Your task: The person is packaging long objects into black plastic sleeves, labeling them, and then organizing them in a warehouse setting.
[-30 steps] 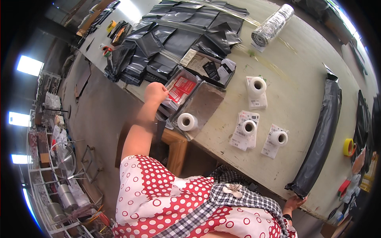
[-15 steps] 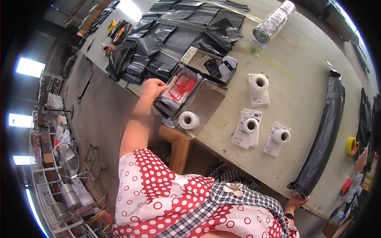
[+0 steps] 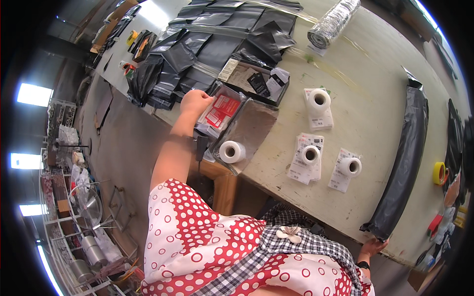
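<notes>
The left hand [image 3: 196, 102] was curled, whether holding anything I couldn't tell, with red cards [image 3: 222, 109] just to its right, while the right hand [image 3: 373, 247], its grip unclear, touched the black roll [image 3: 402, 163] ahead of it, where a light touch seemed best.

from my remote seat i see a pale, scuffed table [image 3: 365, 84]. directly on it lie overlapping black plastic bags [image 3: 222, 47], a silver roll [image 3: 332, 24], an open black box [image 3: 261, 98], a box of red-and-white cards [image 3: 232, 89], three lots of printed labels [image 3: 322, 121] under white rolls, a long black bundle [image 3: 405, 165] and yellow tape [image 3: 438, 173].
</notes>
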A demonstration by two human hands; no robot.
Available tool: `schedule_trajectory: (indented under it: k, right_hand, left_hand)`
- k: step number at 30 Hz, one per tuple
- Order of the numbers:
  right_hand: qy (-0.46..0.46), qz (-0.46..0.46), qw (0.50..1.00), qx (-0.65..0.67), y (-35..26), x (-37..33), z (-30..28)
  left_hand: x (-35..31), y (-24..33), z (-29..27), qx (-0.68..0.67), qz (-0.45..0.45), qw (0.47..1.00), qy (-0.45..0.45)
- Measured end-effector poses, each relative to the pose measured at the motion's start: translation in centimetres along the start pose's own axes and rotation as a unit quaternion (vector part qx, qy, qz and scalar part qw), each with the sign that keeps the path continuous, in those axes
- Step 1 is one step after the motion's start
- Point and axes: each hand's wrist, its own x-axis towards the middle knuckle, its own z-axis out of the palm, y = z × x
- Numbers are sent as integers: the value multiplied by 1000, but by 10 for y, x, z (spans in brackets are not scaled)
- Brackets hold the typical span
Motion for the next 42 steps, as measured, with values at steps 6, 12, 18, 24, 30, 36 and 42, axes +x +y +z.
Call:
schedule_trajectory:
  k: [6,12,18,24,30,36,42]
  right_hand:
    - [1,-8,1000,-5,-7,2,-4]
    - [7,-31,999,-24,-3,1,-3]
    - [2,-10,999,52,-20,0,-9]
    - [23,-35,996,78,-3,7,-33]
    - [-100,-56,928,354,-124,50,-119]
    - [-338,80,737,580,-178,43,-125]
    - [-264,-10,811,522,-158,62,-108]
  left_hand:
    - [5,-2,1,-59,-63,995,-50]
    - [-1,-1,-2,-59,-62,996,-24]
    - [-32,-6,-27,-120,66,973,186]
    - [-117,115,-5,-482,167,860,9]
    - [-250,264,62,-582,207,716,-326]
    - [-340,356,87,-585,197,648,-446]
    - [-368,356,100,-524,237,703,-418]
